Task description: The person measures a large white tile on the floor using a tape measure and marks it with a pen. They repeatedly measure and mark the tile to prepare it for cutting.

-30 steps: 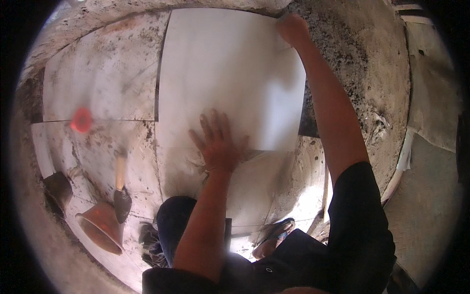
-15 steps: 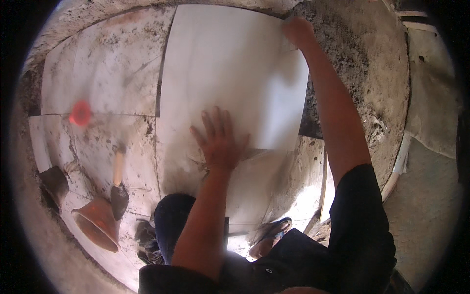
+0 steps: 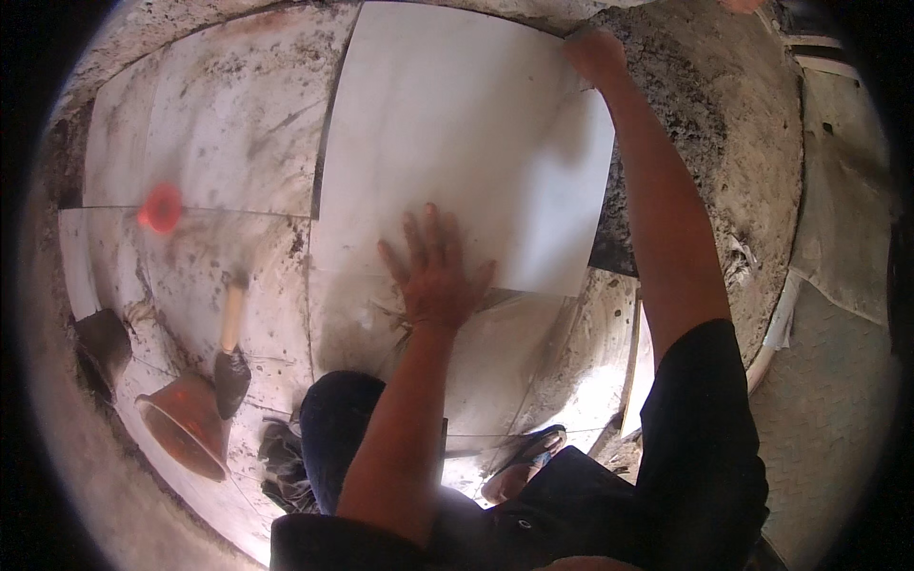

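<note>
A large pale floor tile [image 3: 457,124] lies in front of me, its surface glossy toward the right. My left hand [image 3: 438,281] rests flat on its near edge with the fingers spread. At the tile's far right corner is my right hand [image 3: 595,59], closed like a fist; whatever its fingers may hold is hidden. Left of my knee lies a trowel [image 3: 231,366] with a wooden handle and a dark blade. Its blade is beside a tipped reddish-brown bucket [image 3: 186,428].
Dirty laid tiles [image 3: 228,114] spread to the left, with a small red round thing [image 3: 162,207] on them. Dark rough mortar [image 3: 671,114] runs along the tile's right side. A dark container [image 3: 102,352] stands at far left. Part of another person [image 3: 741,4] shows at the top right.
The view has shifted slightly, so the tile appears a little further right. My left hand stays flat on it. My right hand remains closed at the far corner.
</note>
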Demonstrator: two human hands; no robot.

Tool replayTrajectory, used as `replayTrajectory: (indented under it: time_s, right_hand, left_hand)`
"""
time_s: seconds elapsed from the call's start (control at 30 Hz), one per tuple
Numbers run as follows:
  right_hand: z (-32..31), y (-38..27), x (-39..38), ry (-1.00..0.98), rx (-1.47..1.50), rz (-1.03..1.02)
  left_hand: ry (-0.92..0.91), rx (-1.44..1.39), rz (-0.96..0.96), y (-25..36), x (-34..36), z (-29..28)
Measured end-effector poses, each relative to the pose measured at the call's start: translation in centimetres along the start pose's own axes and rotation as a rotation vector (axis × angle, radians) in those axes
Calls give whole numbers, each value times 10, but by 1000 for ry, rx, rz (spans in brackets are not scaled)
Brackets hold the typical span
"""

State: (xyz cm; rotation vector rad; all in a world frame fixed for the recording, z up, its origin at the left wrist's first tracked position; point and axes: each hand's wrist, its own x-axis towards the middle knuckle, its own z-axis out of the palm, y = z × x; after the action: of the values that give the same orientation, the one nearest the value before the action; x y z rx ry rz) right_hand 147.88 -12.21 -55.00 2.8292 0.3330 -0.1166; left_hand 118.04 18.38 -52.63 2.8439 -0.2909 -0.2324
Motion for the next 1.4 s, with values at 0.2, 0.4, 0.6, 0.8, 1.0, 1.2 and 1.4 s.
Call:
replayTrajectory:
  time_s: [0.2, 0.4, 0.6, 0.8, 1.0, 1.2, 1.4]
  right_hand:
    - [-20, -16, -3, -171, 45, 111]
    - [-37, -22, -13, -154, 169, 148]
    - [5, 6, -73, 161, 997, 946]
    - [21, 32, -225, 157, 905, 1083]
    - [-1, -9, -261, 382, 323, 904]
    - [1, -113, -279, 193, 994, 867]
    - [17, -102, -256, 136, 1063, 873]
  left_hand:
    - [-9, 2, -24, -4, -1, 3]
    - [-17, -7, -18, -3, -1, -1]
    - [-22, -24, -3, -2, 1, 1]
    - [-30, -17, 12, 2, 1, -3]
    - [-25, 50, 18, 1, 0, -5]
    - [87, 82, 84, 4, -3, -2]
    - [109, 57, 76, 5, -7, -5]
